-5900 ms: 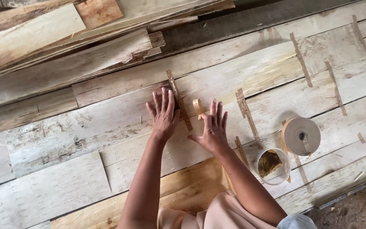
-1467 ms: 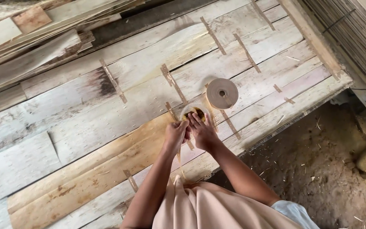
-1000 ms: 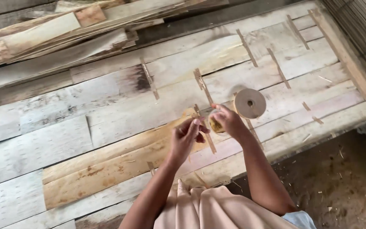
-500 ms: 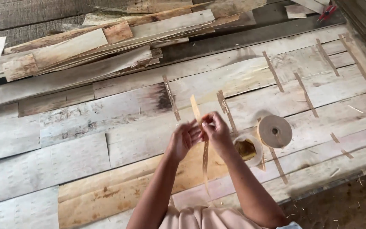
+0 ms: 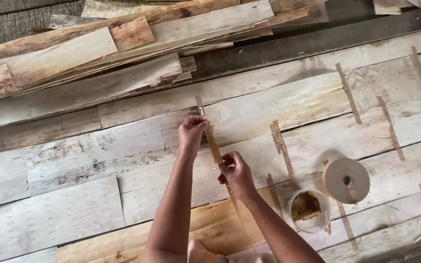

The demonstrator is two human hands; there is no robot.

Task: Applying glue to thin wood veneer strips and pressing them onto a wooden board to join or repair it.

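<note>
Both the left hand (image 5: 191,132) and the right hand (image 5: 236,171) pinch a brown tape strip (image 5: 212,141) stretched over the veneer sheets (image 5: 123,151), left of the tape roll (image 5: 345,179).

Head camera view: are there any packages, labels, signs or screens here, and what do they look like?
No signs, screens or printed labels show.
Roll of tape: right of the hands, on the wood sheets; round, flat, tan-grey, dark core hole.
Small tub: just left of the roll; round, white, with yellow-brown contents.
Tape strip: long, thin, brown; held between left hand and right hand.
</note>
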